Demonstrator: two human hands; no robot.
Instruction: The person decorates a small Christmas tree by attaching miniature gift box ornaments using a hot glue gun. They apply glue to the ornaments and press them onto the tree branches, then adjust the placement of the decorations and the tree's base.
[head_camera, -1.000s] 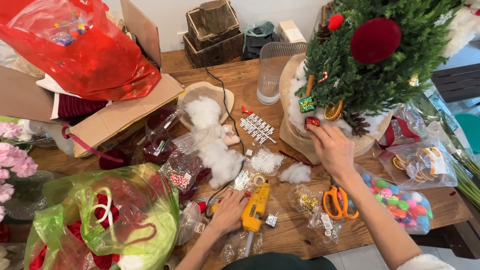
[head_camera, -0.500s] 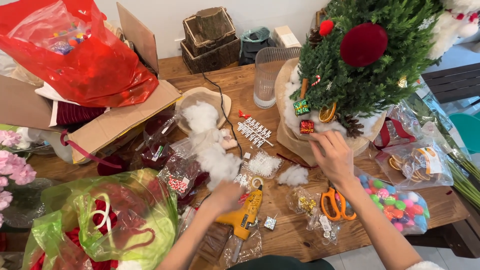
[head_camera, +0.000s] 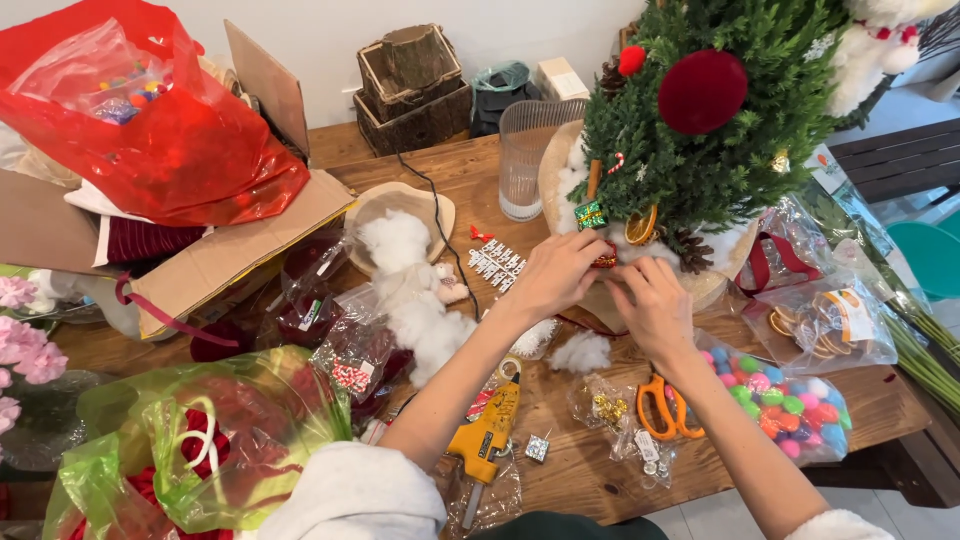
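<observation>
A small green tree (head_camera: 720, 130) with a big red pompom (head_camera: 702, 92), a green gift-box ornament (head_camera: 591, 215) and a dried orange slice (head_camera: 640, 225) stands on a wooden slice at the table's back right. Both my hands meet at its lower left edge. My left hand (head_camera: 555, 278) pinches a small red ornament (head_camera: 606, 257) against the low branches. My right hand (head_camera: 655, 305) has its fingertips on the same ornament from the right. A yellow glue gun (head_camera: 487, 432) lies loose on the table near me, its black cord running to the back.
Orange scissors (head_camera: 660, 405) and a bag of coloured pompoms (head_camera: 790, 405) lie right of my arms. White stuffing tufts (head_camera: 420, 300), small packets, a ribbed glass (head_camera: 525, 160), a red bag (head_camera: 170, 140) on cardboard and a green bag (head_camera: 200, 440) crowd the wooden table (head_camera: 870, 395).
My left hand let go of the glue gun and moved up to the tree's base, joining the right hand at the red ornament. The view shifted slightly closer.
</observation>
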